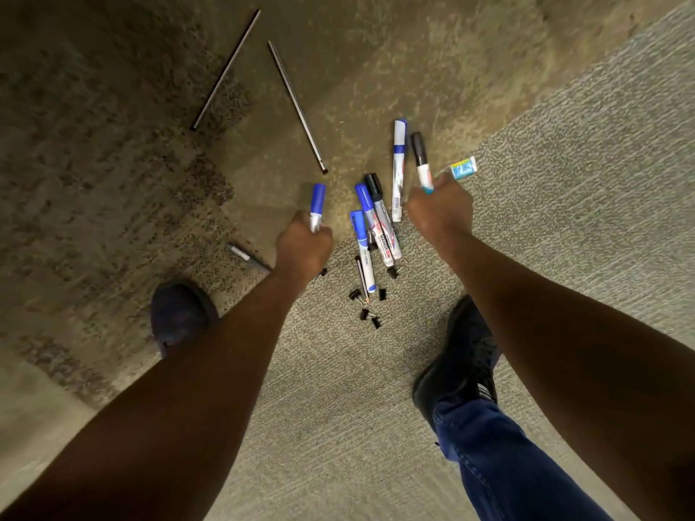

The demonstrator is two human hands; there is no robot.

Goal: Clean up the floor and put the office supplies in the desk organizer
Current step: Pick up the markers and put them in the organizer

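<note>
Reading the labels first: only one word is legible, "MARKER", printed along the barrel of the black-capped marker (pixel 381 223) lying at the centre of the frame; a barcode patch shows on the long blue-and-white marker (pixel 398 171) just right of it, and the remaining print is too small to make out.

Your left hand (pixel 304 247), left of centre, is clenched around a blue-capped marker (pixel 317 206) whose cap points toward the top of the frame. Your right hand (pixel 440 208), right of centre, is clenched around a black-capped white marker (pixel 421 159), also pointing up-frame. Just beside that hand's knuckles lies a small blue-and-white packet (pixel 464 168) on the carpet (pixel 564 220); its contents cannot be told.

Count on the floor between your hands: four markers, these being the two noted above plus two blue-capped ones (pixel 364 201) (pixel 361 250). A short pencil (pixel 362 279) lies beside the lower one. Seven black binder clips (pixel 376 306) can be counted below the markers, one partly hidden by your left wrist. Two long dark rods (pixel 225 69) (pixel 297 107) lie in the upper left, well apart from the pile. One grey pen-like item (pixel 244 255) lies left of your left hand, blurred. Two dark shoes (pixel 178 314) (pixel 459 359) stand at lower left and lower right.
</note>
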